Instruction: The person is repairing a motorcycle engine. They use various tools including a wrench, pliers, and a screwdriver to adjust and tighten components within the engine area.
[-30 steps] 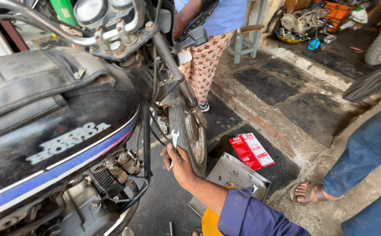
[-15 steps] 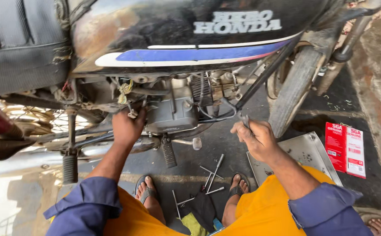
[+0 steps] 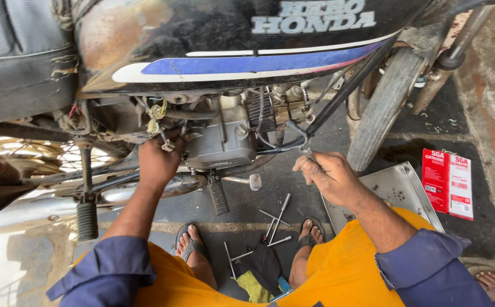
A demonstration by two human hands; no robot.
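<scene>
I squat beside a black motorcycle with a blue and white stripe on its tank (image 3: 242, 40). My left hand (image 3: 157, 162) presses against the left side of the grey engine (image 3: 222, 145), next to a bundle of coloured wires (image 3: 157, 111). Its fingertips are curled out of sight. My right hand (image 3: 328, 176) is closed around a thin metal tool (image 3: 306, 152) whose tip points up toward the engine's right side, just below the frame tube. Several metal tools (image 3: 276, 219) lie on the ground between my sandalled feet.
The front wheel (image 3: 381, 111) stands to the right of my right hand. A metal tray (image 3: 398, 187) and a red and white box (image 3: 447, 183) lie on the ground at the right. A footpeg (image 3: 86, 219), the exhaust pipe (image 3: 162, 187) and the spoked rear wheel (image 3: 37, 156) are at the left. Another person's foot (image 3: 492, 279) shows at the bottom right.
A second ago I looked at the front wheel, with one hand on the tyre. The view has since dropped to the engine. My left hand has shifted right onto the engine; my right hand keeps the tool.
</scene>
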